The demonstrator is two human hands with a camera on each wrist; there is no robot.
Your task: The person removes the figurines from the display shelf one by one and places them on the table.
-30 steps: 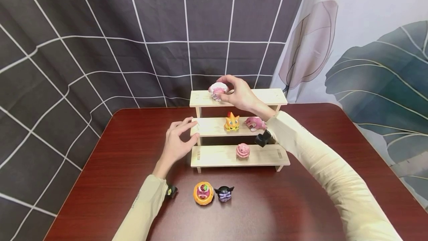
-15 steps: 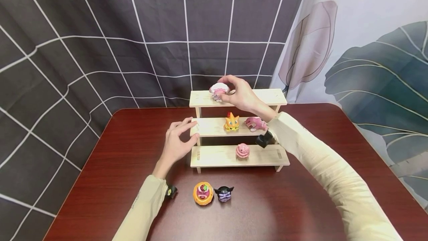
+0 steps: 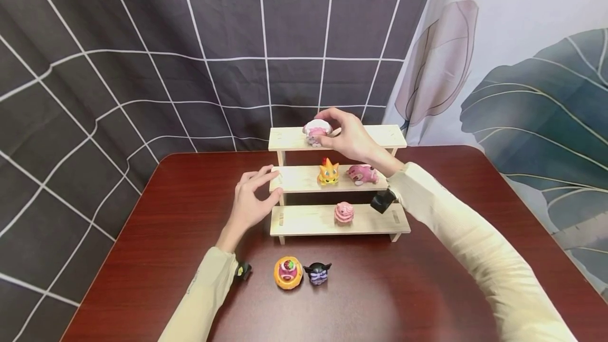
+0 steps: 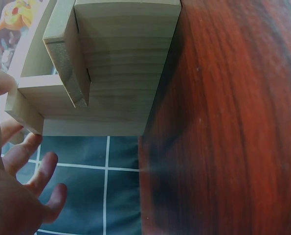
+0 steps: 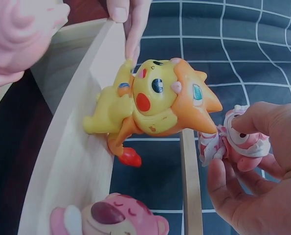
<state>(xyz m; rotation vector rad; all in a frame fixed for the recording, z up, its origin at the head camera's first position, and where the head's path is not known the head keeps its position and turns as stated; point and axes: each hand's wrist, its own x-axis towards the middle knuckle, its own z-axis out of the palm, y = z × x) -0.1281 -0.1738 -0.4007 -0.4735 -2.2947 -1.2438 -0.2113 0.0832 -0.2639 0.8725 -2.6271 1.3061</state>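
Orange round figurine (image 3: pixel 287 274), black-eared figurine (image 3: pixel 317 274) nearest me on red-brown table (image 3: pixel 190 199). Pink ruffled figurine (image 3: pixel 344 212) on lowest tier (image 3: pixel 304 220). My left hand (image 3: pixel 250 200), fingers loosely spread, touches left end of middle tier (image 3: pixel 301 179); yellow figurine (image 3: pixel 328 173), pink bear (image 3: pixel 362 174) right of it. My right hand (image 3: pixel 353 139) pinches white-hooded figurine (image 3: pixel 315 130) at top tier (image 3: pixel 287 139), just left of palm, long axis upright; front edge close, tier running both sides. Resting or lifted: cannot tell.

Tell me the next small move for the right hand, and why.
I'd probably settle the pink-and-white figurine onto the top shelf before letting go. The right hand holds it there, no other figurine shows on that shelf, and whether its base fully rests is unclear. The left hand touches the middle shelf and could steady it.
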